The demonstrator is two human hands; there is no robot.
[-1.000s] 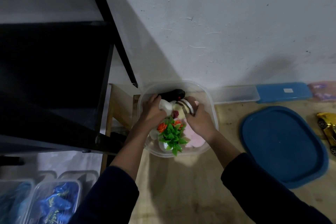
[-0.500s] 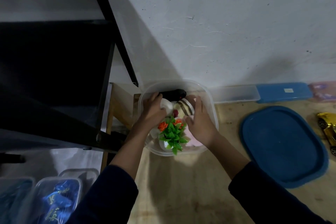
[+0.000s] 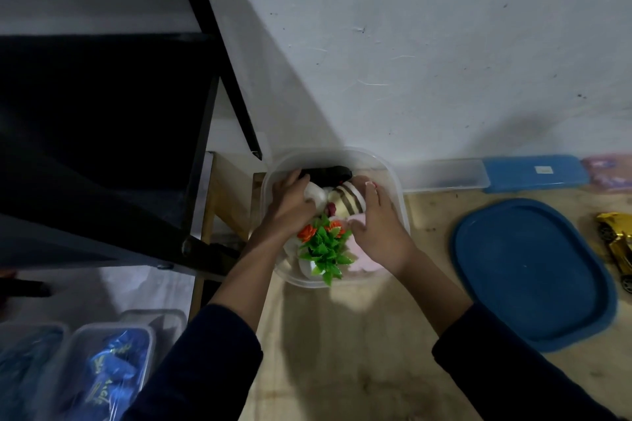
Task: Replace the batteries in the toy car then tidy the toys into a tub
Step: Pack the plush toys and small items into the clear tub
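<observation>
Packing toys into the tub [image 3: 399, 191]: left hand [image 3: 290, 207] grips a white toy [image 3: 315, 191], right hand [image 3: 379, 222] presses flat. Gold car [image 3: 617, 243] probably goes next.

Wall: white plastered wall [image 3: 427, 44], scuffed and speckled, rising behind the table.
Frame: black metal shelving frame [image 3: 102, 120] on the left, one slanted bar [image 3: 219, 55] crossing the wall.
Table: pale wooden tabletop [image 3: 359, 352], stained in places.
Against the wall: long clear plastic box [image 3: 441, 174], flat blue rectangular case [image 3: 533, 173] just beside it, blurred pink packet [image 3: 608, 171] at the edge.
Floor, lower left: clear plastic containers [image 3: 109, 369] holding blue wrapped goods.
</observation>
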